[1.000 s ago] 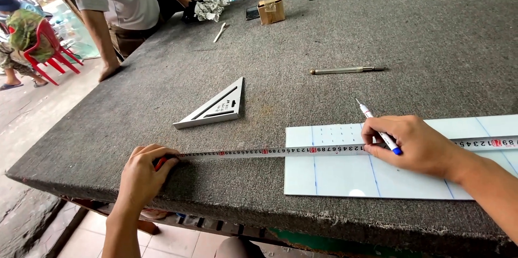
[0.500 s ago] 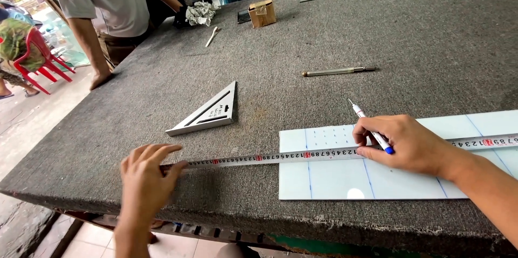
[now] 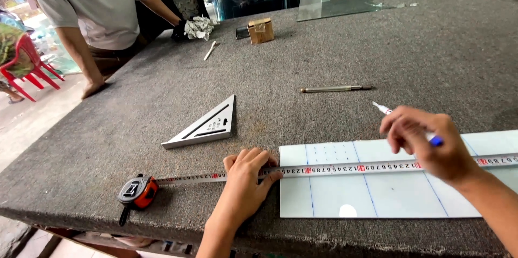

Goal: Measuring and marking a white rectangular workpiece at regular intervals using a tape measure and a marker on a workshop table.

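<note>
A wide bench (image 3: 334, 36) covered in grey felt fills the room in front of me. At its near edge lies a pale sheet (image 3: 377, 193) with thin blue lines ruled across it, flat on the felt and running off to the right. A tape (image 3: 345, 168) is stretched along the sheet from left to right, its blade lying flat on top; its orange and black case (image 3: 137, 192) sits on the felt well to the left of the sheet.

The left hand (image 3: 248, 180) lies palm down with fingers spread, pressing the tape to the bench just at the sheet's left edge; it grips nothing. The right hand (image 3: 426, 142) is closed around a marker (image 3: 402, 120) with a white body and blue cap end, held above the tape over the sheet, the tip pointing up and left.

Just beyond the left hand a metal triangle square (image 3: 208, 126) lies flat on the felt. Farther out rests a slim glass cutter (image 3: 335, 89), apart from everything else. Near the far side stand a small cardboard box (image 3: 260, 30), a short white stick (image 3: 209, 50) and a crumpled rag (image 3: 198, 27). A glass pane (image 3: 350, 1) lies at the far edge.

A person in a grey shirt (image 3: 94, 1) leans on the bench's left side. A red chair (image 3: 27, 66) stands behind.
</note>
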